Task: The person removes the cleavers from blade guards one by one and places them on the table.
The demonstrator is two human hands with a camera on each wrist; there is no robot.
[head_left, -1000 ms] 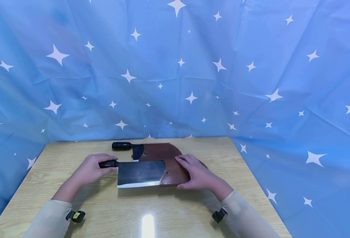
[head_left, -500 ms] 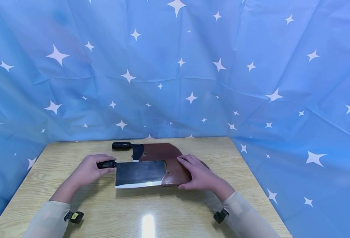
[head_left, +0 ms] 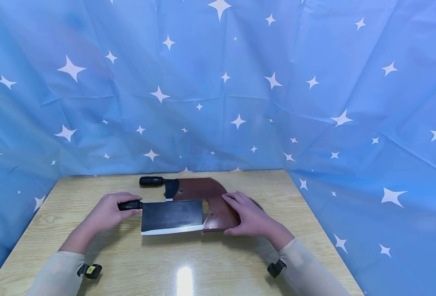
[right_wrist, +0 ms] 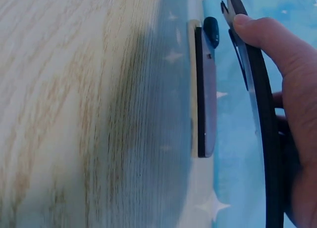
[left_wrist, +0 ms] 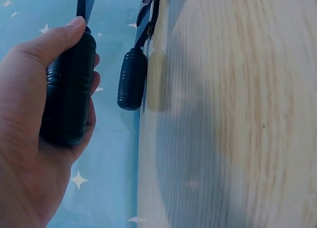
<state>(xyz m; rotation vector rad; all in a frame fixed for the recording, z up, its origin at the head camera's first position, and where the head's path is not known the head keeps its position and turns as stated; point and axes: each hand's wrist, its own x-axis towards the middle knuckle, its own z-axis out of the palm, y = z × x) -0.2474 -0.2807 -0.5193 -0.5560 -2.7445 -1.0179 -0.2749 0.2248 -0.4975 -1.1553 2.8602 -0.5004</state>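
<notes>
My left hand [head_left: 108, 210] grips the black handle [left_wrist: 72, 89] of a cleaver [head_left: 171, 216], whose wide dark blade with a bright edge points right. My right hand [head_left: 250, 218] holds a brown leather sheath [head_left: 221, 214], thumb along its lower side and fingers on top. The blade's end meets the sheath's mouth; whether a sliver still sits inside I cannot tell. Both are held above the table. In the right wrist view the sheath [right_wrist: 265, 124] appears edge-on, its border black.
Behind them lies a second cleaver in a brown sheath [head_left: 197, 187], its black handle [head_left: 151, 181] pointing left near the back edge of the wooden table [head_left: 218, 263]. A blue curtain [head_left: 203, 82] with white stars hangs around the back and sides.
My left hand has moved left with the cleaver, and the right hand slightly right with the sheath. More of the blade shows outside the sheath.
</notes>
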